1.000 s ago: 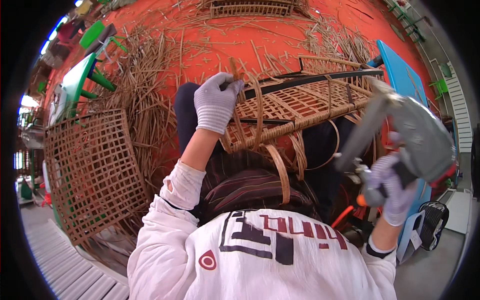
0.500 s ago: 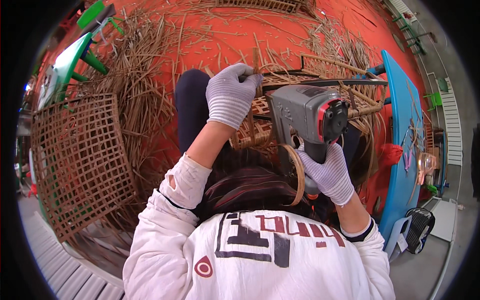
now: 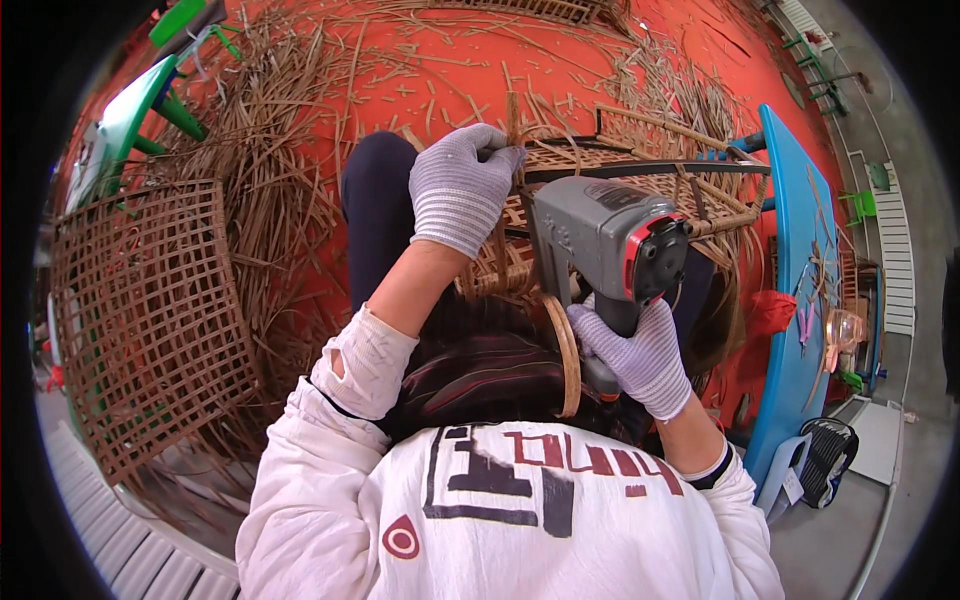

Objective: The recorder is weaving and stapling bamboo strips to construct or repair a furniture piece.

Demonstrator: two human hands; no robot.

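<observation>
Surroundings: woven lattice panel [image 3: 140,320] lies flat at left, loose cane strips [image 3: 280,150] scattered thick btwn it & the work; green stool [image 3: 130,120] upper left; blue table [image 3: 800,300] at right w/ small bits on top; black fan [image 3: 825,465] lower right by table foot.
In the way: grey power tool [image 3: 610,245] sits right over the wicker frame [image 3: 640,170], hiding the join under its nose; curved cane loop [image 3: 565,350] crosses in front of the tool handle.
Left hand [image 3: 462,185]: gloved, fingers curled tight over frame's near-left corner, clamping upright strips.
Right hand [image 3: 640,355]: gloved, fingers wrapped shut round tool grip, from below.
Frame: on the lap, centre, just above the knees, dark bar across its top.
Vs 0.5 s ago: tool dropped a touch lower & nearer; left hand same corner, no shift. Vs 1 s ago: tool was out at far right, off the frame.
Surface/room: red-orange floor mat, littered w/ offcuts; grey concrete & white slatted boards at edges.
</observation>
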